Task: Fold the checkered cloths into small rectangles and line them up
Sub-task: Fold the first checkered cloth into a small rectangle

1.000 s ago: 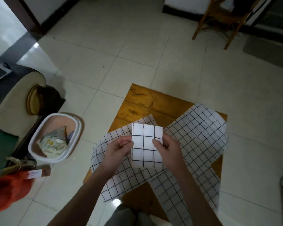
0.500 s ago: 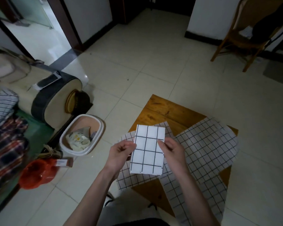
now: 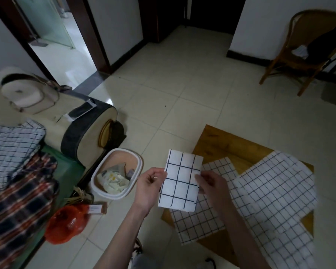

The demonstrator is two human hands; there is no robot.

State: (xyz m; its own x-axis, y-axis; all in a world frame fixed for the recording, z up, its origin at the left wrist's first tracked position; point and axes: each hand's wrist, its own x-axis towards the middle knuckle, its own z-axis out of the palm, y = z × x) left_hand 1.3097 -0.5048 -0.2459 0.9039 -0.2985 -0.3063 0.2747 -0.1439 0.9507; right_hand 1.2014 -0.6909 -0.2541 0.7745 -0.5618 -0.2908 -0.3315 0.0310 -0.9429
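Midair, a folded checkered cloth [image 3: 179, 180] was held upright between both hands, above the near left edge of the low wooden worktop [image 3: 221, 144]. Its left edge was pinched by the left hand [image 3: 150, 184], its right edge by the right hand [image 3: 211, 184]. Two unfolded checkered cloths [image 3: 270, 193] were spread on the worktop, beneath and to the right. A white bin [image 3: 116, 172] stood on the floor just to the left.

white folded cloth [image 3: 179, 180] with dark grid lines; orange plastic bag [image 3: 66, 224].
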